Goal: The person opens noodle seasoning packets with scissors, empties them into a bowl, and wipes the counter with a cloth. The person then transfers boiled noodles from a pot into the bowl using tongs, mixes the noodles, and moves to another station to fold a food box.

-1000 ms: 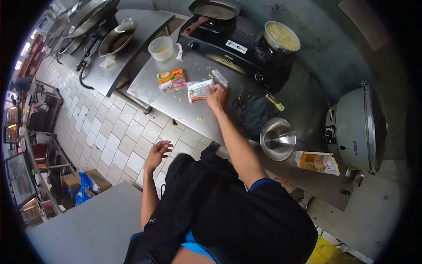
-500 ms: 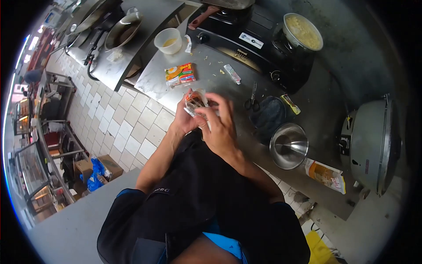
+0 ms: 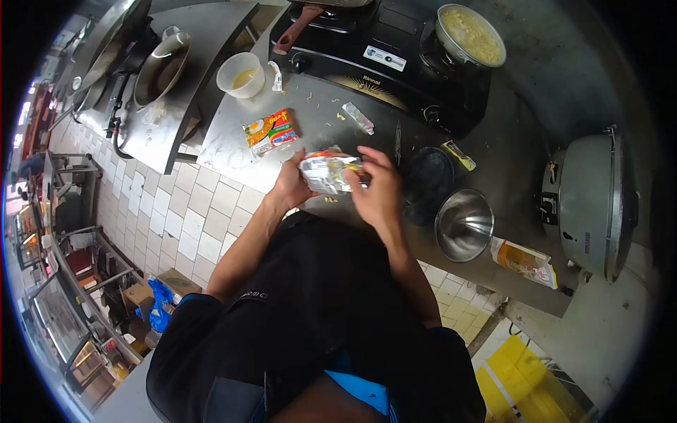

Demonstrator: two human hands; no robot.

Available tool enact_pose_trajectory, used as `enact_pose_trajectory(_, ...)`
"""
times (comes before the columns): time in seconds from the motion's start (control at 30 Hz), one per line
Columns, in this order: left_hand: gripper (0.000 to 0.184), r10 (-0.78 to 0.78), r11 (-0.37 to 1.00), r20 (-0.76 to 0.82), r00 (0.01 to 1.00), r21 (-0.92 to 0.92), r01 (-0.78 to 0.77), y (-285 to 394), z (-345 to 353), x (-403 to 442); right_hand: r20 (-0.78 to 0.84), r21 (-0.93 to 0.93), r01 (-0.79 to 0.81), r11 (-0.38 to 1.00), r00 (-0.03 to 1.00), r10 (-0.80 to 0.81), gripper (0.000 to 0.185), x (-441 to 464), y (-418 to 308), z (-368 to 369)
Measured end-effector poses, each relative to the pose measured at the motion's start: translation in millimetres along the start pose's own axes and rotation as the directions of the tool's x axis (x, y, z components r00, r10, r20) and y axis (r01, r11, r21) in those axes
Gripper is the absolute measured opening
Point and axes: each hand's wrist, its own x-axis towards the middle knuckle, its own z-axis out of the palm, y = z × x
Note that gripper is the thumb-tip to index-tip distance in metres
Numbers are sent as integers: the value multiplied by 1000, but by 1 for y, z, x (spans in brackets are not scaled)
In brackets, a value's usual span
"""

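A silvery, crinkled noodle packet is held above the front edge of the steel table. My left hand is wrapped round the packet's left side. On its right side, my right hand has thumb and fingers at the packet's end, where some yellow noodle shows. Behind my left hand, an orange and red noodle packet lies flat on the table. A small silvery sachet and yellow crumbs lie beyond my hands.
A plastic tub stands at the back left. The black stove carries a pot of noodles. A dark cloth, steel bowl, yellow packet and large cooker are on the right.
The packet was lifted from the table by my right hand, and my left hand came up to grip it. Since the last frame it has turned and moved slightly right, its silvery side now showing.
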Motion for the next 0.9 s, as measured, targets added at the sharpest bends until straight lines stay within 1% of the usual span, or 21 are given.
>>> enact_pose_trajectory(0.03, 56, -6, 1000, -49, 999, 25, 7, 1, -23, 9, -29, 142, -97, 985, 994, 102, 19, -2, 4, -8)
enact_pose_trajectory(0.1, 56, -11, 999, 13, 1000, -44, 12, 11, -52, 3, -35, 284, -295, 912, 948, 317, 22, -6, 21, -24)
enact_pose_trajectory(0.17, 55, 48, 990, 9, 999, -134, -46, 24, -59, -19, 15, 163, -461, 872, 885, 465, 24, -1, 64, -28)
enact_pose_trajectory(0.2, 56, 42, 989, 12, 999, -142, -39, 29, -70, -24, 133, 200, -550, 811, 835, 534, 26, 2, 89, -22)
enact_pose_trajectory(0.23, 58, 37, 988, 16, 999, -150, -34, 35, -74, -33, 139, 197, -552, 810, 834, 534, 26, 6, 87, -14)
enact_pose_trajectory(0.27, 61, 22, 993, -81, 996, -114, -32, 40, -65, -42, -158, -93, -310, 946, 943, 293, 26, 12, 85, -4)
enact_pose_trajectory(0.3, 61, 31, 992, -87, 996, -119, -42, 40, -71, -45, -346, -428, -100, 898, 936, -61, 27, 19, 82, 8)
enact_pose_trajectory(0.33, 59, 71, 997, -98, 993, -28, -74, 38, -79, -47, -290, -155, -115, 981, 955, 66, 28, 34, 57, 19)
enact_pose_trajectory(0.37, 58, 107, 993, -101, 989, 69, -101, 36, -89, -47, -251, -189, -20, 982, 968, -29, 22, 50, 39, 38)
enact_pose_trajectory(0.4, 54, 55, 998, -117, 992, 10, -55, 30, -121, -40, -127, -22, 43, 999, 991, -46, 20, 68, 36, 70)
enact_pose_trajectory(0.43, 49, 64, 997, -209, 976, -22, -70, 28, -113, -48, 10, 83, -139, 987, 990, 138, 26, 83, 37, 110)
enact_pose_trajectory(0.47, 51, 103, 992, -210, 972, -49, -116, 25, -124, -52, -78, -117, -109, 987, 992, 101, 38, 93, 41, 163)
enact_pose_trajectory(0.5, 54, 125, 988, -150, 981, -69, -137, 25, -118, -61, 149, -261, -96, 961, 979, 138, 51, 106, 21, 172)
enact_pose_trajectory(0.53, 57, 71, 980, -190, 979, -168, -103, 27, -120, -62, 119, -245, -133, 960, 979, 166, 46, 111, 24, 199)
enact_pose_trajectory(0.57, 57, 102, 980, -267, 958, -140, -143, 25, -116, -64, 17, -203, -207, 957, 976, 215, 41, 114, 26, 227)
enact_pose_trajectory(0.6, 57, 95, 995, -151, 984, 2, -96, 23, -158, -60, -123, -157, -294, 943, 953, 277, 38, 122, 30, 253)
enact_pose_trajectory(0.63, 56, 117, 993, -233, 965, 59, -106, 27, -149, -63, -331, -151, -423, 893, 873, 358, 36, 134, 44, 278)
enact_pose_trajectory(0.67, 56, 100, 994, -253, 962, 59, -88, 29, -148, -61, -11, 190, -176, 966, 983, 182, 15, 116, 9, 196)
enact_pose_trajectory(0.7, 56, 96, 995, -294, 951, 47, -86, 33, -141, -57, -135, 152, -141, 978, 978, 162, 8, 125, 18, 204)
enact_pose_trajectory(0.77, 56, 102, 989, -320, 942, 133, -62, 38, -115, -44, -272, 65, -51, 997, 960, 67, 19, 110, -13, 133)
enact_pose_trajectory(0.9, 73, 209, 821, -476, 854, 560, 111, 56, -77, -4, -404, 101, 19, 995, 914, 24, 26, 98, -39, 46)
